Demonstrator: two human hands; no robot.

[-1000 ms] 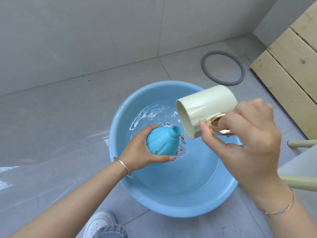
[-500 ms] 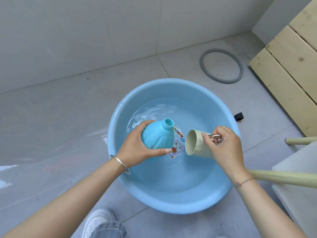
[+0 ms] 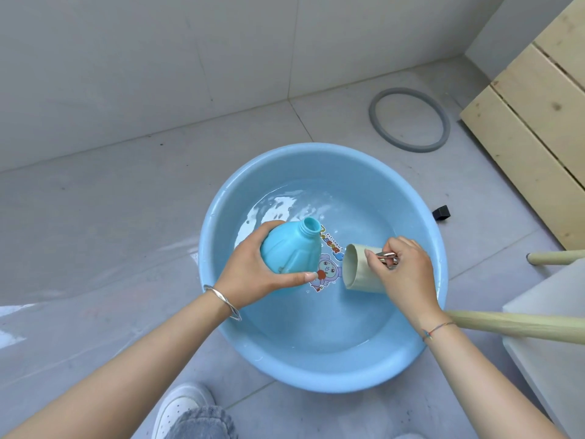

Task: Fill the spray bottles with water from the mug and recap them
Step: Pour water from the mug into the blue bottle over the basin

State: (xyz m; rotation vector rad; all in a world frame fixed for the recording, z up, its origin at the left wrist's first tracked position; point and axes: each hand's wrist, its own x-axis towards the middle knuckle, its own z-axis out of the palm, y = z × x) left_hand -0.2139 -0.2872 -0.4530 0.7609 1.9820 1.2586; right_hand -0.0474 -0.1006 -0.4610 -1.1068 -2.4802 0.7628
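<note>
Turquoise bottle [image 3: 289, 250], cream mug [image 3: 361, 274], blue basin [image 3: 316, 372]

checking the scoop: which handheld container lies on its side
The cream cylindrical mug, mouth facing sideways; the light blue plastic bottle only leans, neck upward.

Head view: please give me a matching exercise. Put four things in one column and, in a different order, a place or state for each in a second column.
Things
1. spray bottle
2. mug
3. grey ring
4. basin

Places or states
a. lies on the floor beyond the basin
b. uncapped and tilted, gripped by the left hand
c. turned on its side inside the basin, right hand on its handle
d. holds water

Pairs: 1-b, 2-c, 3-a, 4-d
</note>
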